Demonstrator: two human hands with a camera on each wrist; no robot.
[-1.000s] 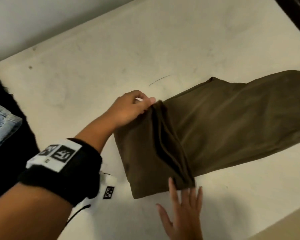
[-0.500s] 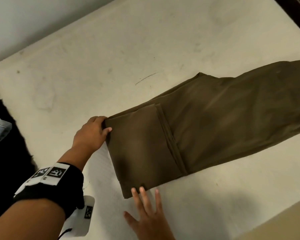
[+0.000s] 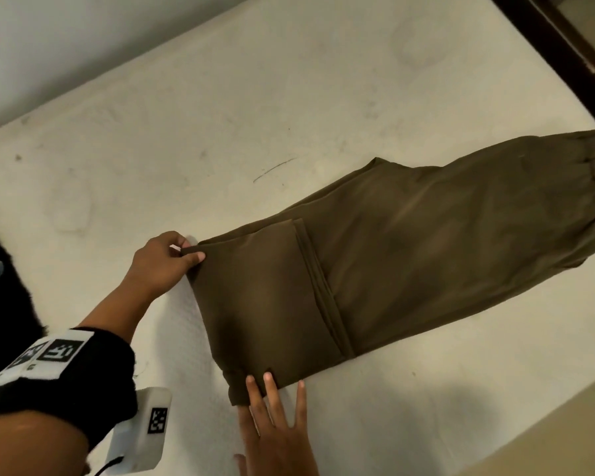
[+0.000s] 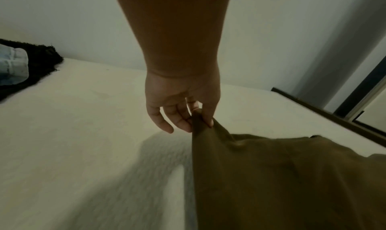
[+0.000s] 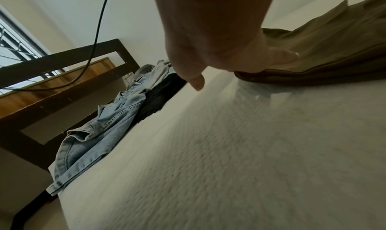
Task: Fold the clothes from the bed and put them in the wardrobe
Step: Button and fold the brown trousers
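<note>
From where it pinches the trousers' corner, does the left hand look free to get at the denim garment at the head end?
Probably yes. The left hand pinches the olive trousers; bare mattress lies between it and the denim garment, but it must let go first.

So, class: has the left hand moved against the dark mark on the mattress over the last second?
Yes. The left hand, pinching the trousers, has drawn away from the mark, leftwards and nearer the person.
</note>
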